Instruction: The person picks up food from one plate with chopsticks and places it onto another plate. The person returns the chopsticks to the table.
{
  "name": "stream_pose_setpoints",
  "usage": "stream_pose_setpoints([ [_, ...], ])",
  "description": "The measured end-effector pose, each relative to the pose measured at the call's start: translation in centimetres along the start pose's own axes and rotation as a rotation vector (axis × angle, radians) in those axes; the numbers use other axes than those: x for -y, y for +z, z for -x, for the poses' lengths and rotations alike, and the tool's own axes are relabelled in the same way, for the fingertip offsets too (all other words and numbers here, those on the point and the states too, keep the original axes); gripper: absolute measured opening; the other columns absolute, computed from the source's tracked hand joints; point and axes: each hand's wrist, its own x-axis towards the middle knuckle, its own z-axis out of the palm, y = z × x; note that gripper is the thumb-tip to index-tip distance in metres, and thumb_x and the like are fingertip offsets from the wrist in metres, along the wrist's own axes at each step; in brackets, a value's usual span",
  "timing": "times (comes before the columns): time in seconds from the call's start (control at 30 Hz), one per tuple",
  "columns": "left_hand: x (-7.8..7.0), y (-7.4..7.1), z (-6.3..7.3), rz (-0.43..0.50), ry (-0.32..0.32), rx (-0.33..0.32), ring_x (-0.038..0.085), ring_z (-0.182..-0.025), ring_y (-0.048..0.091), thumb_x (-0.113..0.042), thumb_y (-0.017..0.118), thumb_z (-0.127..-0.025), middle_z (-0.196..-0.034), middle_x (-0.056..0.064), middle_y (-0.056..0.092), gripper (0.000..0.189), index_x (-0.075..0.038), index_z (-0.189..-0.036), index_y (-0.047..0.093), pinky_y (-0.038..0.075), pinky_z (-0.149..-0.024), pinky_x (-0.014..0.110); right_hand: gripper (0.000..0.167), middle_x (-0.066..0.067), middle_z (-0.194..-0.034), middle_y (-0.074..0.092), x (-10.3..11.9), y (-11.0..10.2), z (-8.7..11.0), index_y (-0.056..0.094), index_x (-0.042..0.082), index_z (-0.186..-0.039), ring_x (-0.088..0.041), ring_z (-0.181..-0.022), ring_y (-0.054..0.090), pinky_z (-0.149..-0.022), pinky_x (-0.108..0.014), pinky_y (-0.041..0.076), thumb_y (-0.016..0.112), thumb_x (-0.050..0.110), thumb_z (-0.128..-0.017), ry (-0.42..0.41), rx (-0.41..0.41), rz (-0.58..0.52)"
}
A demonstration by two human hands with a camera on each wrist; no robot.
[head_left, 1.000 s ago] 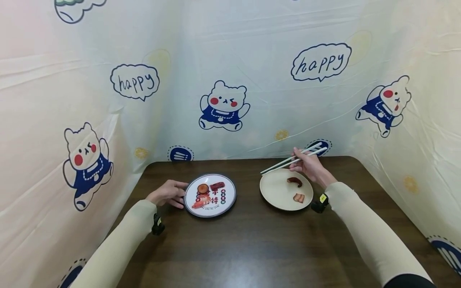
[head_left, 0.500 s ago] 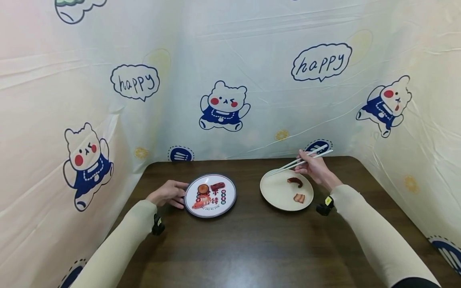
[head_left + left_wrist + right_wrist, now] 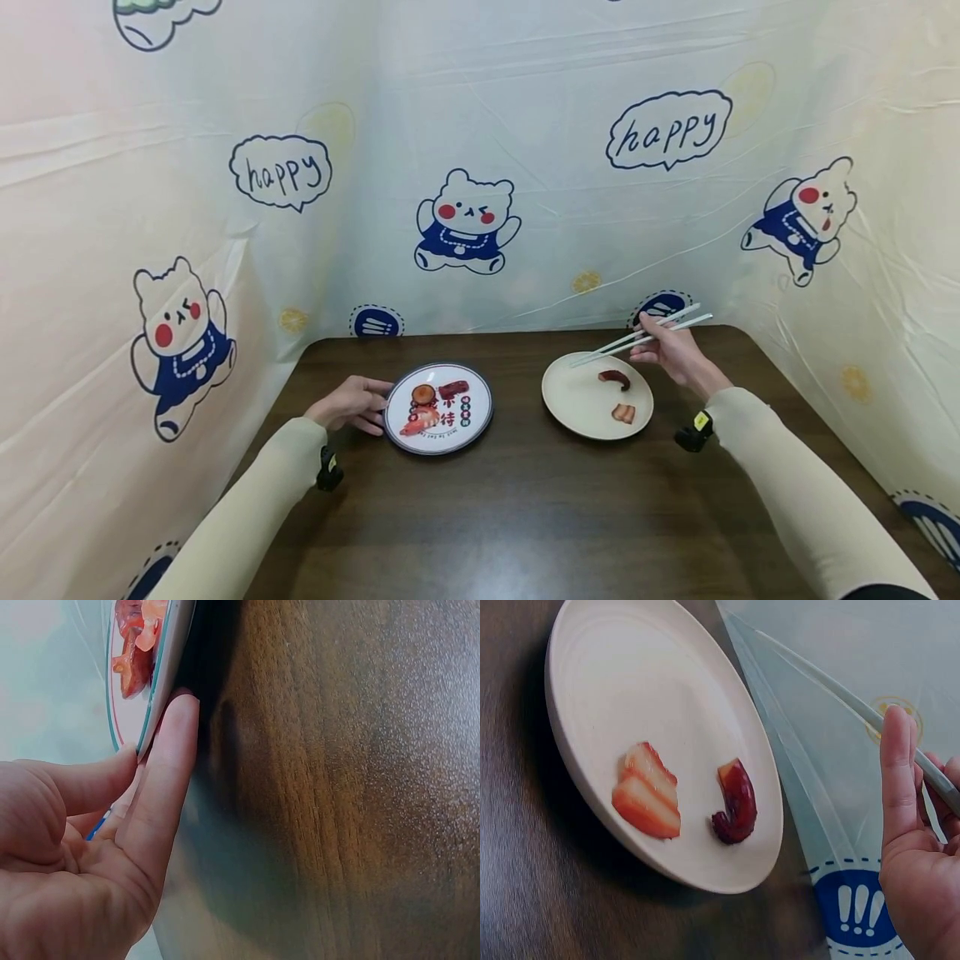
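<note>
My left hand (image 3: 351,405) pinches the left rim of a white plate (image 3: 478,421) with a dark blue edge. In the left wrist view, thumb and fingers meet about the rim (image 3: 124,724). A shrimp (image 3: 420,421), a round brown piece (image 3: 423,394) and a dark red piece (image 3: 453,387) lie on it. My right hand (image 3: 678,357) holds white chopsticks (image 3: 600,354), their tips over the far part of a cream plate (image 3: 562,400). On that plate lie a curled dark red piece like an octopus tentacle (image 3: 739,802) and red-and-white slices (image 3: 649,795). Nothing is between the chopsticks.
Both plates stand on a dark brown wooden table (image 3: 480,517), apart from each other. A pale printed cloth (image 3: 465,100) hangs behind the table and along both sides. Each wrist wears a small black camera, such as the right one (image 3: 693,433).
My right hand has moved to the right with the chopsticks; their tips went from the far left rim of the cream plate to over its far part. The left hand stays on its plate.
</note>
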Motion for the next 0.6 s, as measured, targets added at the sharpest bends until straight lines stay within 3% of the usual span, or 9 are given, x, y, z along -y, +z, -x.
stream_pose_setpoints([
  [0.6,0.2,0.1,-0.2,-0.003,0.010,0.002,0.024,-0.075,0.070,0.002,0.056,-0.104,-0.111,0.023,0.065,0.058,0.007,-0.158,0.038,0.067,-0.075,0.044,0.032,-0.008,-0.081,0.069,0.6,-2.6,1.6,0.069,0.003,-0.093,-0.019,-0.064,0.073,-0.065,-0.034,0.067,0.051,0.021,-0.112,-0.031,-0.025,0.003],
])
